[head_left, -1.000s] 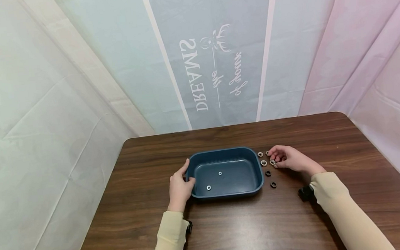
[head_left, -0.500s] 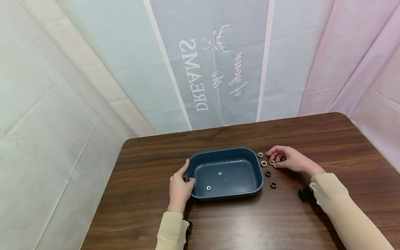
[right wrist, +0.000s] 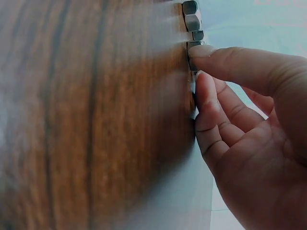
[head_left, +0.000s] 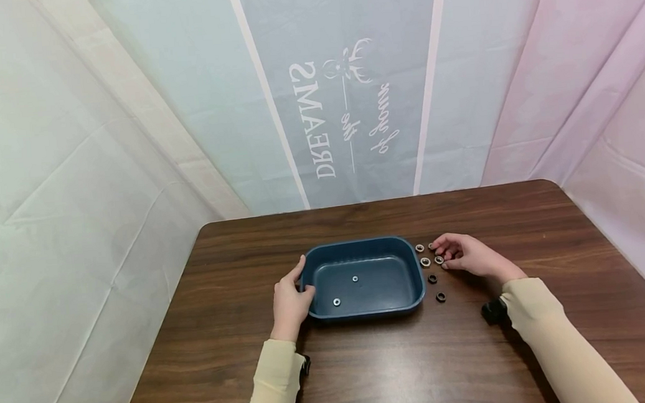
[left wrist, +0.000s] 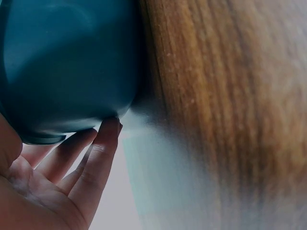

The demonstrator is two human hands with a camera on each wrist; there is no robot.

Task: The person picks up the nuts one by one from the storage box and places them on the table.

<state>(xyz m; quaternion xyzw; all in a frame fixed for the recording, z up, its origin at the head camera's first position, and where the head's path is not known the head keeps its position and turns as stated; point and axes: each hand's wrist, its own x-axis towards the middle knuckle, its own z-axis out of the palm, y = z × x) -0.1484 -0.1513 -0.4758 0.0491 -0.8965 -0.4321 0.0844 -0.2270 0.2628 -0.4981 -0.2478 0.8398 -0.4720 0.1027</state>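
My left hand (head_left: 291, 303) grips the left end of a dark blue rectangular tray (head_left: 367, 314), thumb over the rim and fingers along the outer wall. The left wrist view shows those fingers (left wrist: 93, 177) against the tray's side. On the tray floor lie two small silver nuts, one nearer the middle (head_left: 355, 279) and one toward the front (head_left: 337, 302). Right of the tray, my right hand (head_left: 475, 258) pinches a silver nut (head_left: 439, 260) low at the table. In the right wrist view the thumb tip covers part of that nut (right wrist: 194, 61). Another small nut (head_left: 431, 246) lies by the forefinger.
Two silver nuts, a rear one (head_left: 419, 248) and a front one (head_left: 425, 262), lie beside the tray's right wall. Nearer the front are two dark nuts, one (head_left: 432, 279) behind the other (head_left: 441, 297). The brown wooden table (head_left: 368, 373) meets pale hanging cloth (head_left: 209, 109) behind.
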